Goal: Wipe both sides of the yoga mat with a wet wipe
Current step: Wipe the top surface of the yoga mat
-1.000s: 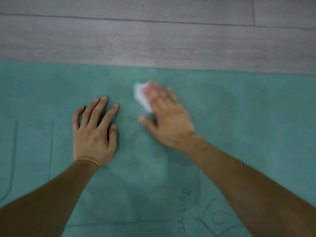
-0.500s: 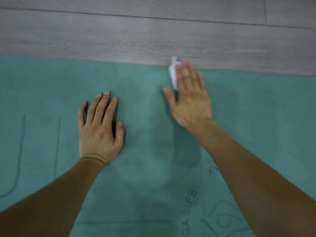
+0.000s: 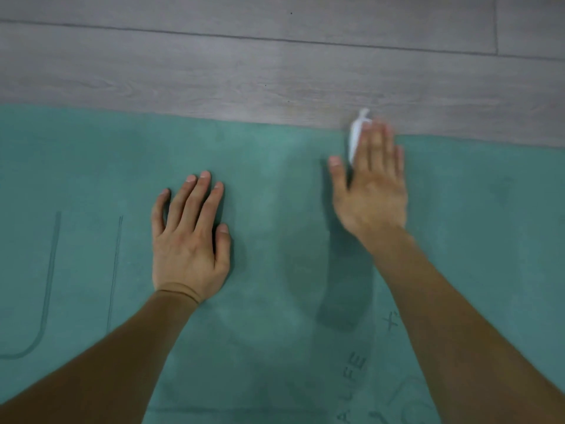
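Observation:
A teal yoga mat [image 3: 91, 166] lies flat across the floor and fills the lower part of the head view. My right hand [image 3: 371, 185] lies flat with straight fingers at the mat's far edge. It presses a white wet wipe [image 3: 356, 134] onto the mat, and the wipe sticks out past the fingertips onto the floor. My left hand [image 3: 189, 237] rests flat on the mat, fingers spread a little, to the left of the right hand. A darker damp streak [image 3: 302, 240] runs down the mat between the two hands.
Grey wood-plank floor [image 3: 275, 65] stretches beyond the mat's far edge. Thin printed lines [image 3: 52, 270] mark the mat at the left, and printed letters [image 3: 356, 381] show near the bottom right.
My right hand pushed the wipe away from me, from mid-mat to the mat's far edge, then shifted right along that edge. My left hand stayed flat on the mat.

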Available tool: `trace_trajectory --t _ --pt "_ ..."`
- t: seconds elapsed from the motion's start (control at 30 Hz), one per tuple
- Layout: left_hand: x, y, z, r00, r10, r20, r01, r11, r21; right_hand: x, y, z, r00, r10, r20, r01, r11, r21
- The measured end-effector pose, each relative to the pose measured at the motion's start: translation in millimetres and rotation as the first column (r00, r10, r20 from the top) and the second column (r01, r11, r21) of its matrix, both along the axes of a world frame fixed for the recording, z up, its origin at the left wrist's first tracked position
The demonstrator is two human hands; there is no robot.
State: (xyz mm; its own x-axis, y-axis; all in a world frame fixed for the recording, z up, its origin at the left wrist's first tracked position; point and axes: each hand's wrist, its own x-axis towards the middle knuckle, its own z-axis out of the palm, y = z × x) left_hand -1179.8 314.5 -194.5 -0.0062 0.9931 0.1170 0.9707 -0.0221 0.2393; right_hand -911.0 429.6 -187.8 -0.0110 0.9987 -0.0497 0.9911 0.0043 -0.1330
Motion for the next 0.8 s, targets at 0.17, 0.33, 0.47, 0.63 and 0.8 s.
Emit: trace_trajectory --t 0.17,0.33,0.47,0.63,0.8 --pt "-1.3 0.0 -0.5 1.0 -0.011 -0.003 0.011 1.0 0.001 -93.3 -6.7 1.0 0.97 0.221 -0.098 -0.218 0.975 0.043" --pt "-1.9 -0.2 -0.6 1.0 -0.015 -0.005 0.015 1.0 0.009 -93.9 -1.7 0.7 0.897 0.429 -0.11 -0.426 0.904 0.045" --pt "-2.0 -0.1 -0.1 1.0 -0.006 -0.006 0.006 1.0 0.001 6.1 -14.2 0.6 0.999 0.045 -0.017 -0.045 0.999 0.018" --pt "-2.3 0.4 1.1 1.0 -0.012 -0.011 0.012 1.0 -0.001 -68.9 -29.3 8.3 0.956 0.267 -0.119 -0.268 0.963 0.011" --pt "-1.0 0.6 2.7 1.0 -0.003 -0.007 0.003 1.0 0.001 -22.5 -6.8 2.8 0.882 0.469 -0.031 -0.469 0.883 0.009"
